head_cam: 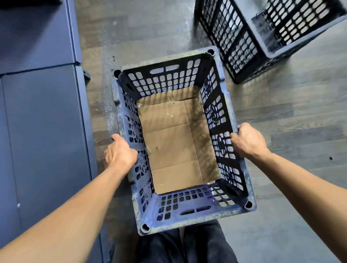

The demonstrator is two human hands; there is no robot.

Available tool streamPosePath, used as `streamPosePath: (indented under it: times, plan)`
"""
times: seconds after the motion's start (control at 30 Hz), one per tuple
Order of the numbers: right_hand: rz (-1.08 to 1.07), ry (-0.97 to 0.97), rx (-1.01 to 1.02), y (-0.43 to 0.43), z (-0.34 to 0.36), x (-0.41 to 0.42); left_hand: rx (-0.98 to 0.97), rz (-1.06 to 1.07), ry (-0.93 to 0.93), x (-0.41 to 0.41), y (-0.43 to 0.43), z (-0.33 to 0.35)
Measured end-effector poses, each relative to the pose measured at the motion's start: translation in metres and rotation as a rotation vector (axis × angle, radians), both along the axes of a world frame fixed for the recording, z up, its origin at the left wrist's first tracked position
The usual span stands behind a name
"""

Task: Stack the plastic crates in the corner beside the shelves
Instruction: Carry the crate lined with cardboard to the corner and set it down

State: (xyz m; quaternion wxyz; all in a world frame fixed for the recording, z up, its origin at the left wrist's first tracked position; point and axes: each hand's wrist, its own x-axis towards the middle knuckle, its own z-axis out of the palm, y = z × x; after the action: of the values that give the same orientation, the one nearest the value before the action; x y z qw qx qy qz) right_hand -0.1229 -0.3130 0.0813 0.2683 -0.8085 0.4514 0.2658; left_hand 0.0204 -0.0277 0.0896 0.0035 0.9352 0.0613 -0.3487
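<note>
Head view looks straight down into your blue crate (185, 203), which sits in the middle of the frame, right in front of your legs (189, 255). I cannot tell if it rests on the floor (293, 121) or if you hold it just above.

The crate is hard plastic with holes all over its walls, so I think it is stiff and light. It will not bend when you lift it. Only a flat cardboard sheet (175, 143) lies on the bottom, and that sheet could slide if you tip the crate. The rim looks dusty and worn, so it may feel a bit slippery. Good places to hold are the two long rims, or the slot handles in the short walls.

Your left hand (120, 152) grips the left long rim, about halfway along. Your right hand (248, 140) grips the right long rim across from it, with its fingers hooked over the edge. Both hands are closed tight on the crate, one on each side.

A second crate (236, 48), a dark one, stands at the upper right of the frame, a little apart from yours. Big blue panels (42, 132) fill the left side of the frame, just beside your crate.
</note>
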Motion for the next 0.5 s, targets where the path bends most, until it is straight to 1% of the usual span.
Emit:
streamPosePath:
  times: [0.1, 0.23, 0.4, 0.5]
  plan:
    - [0.024, -0.041, 0.023, -0.013, 0.054, 0.001, -0.010, -0.027, -0.020, 0.007, -0.005, 0.058]
    - [0.049, -0.114, 0.028, -0.028, 0.146, 0.004, -0.040, -0.016, -0.047, 0.015, -0.013, 0.154]
    - [0.078, -0.188, -0.006, -0.044, 0.241, 0.014, -0.085, -0.027, -0.150, 0.022, -0.025, 0.257]
    - [0.086, -0.222, -0.011, -0.055, 0.288, 0.023, -0.103, -0.048, -0.218, 0.028, -0.029, 0.305]
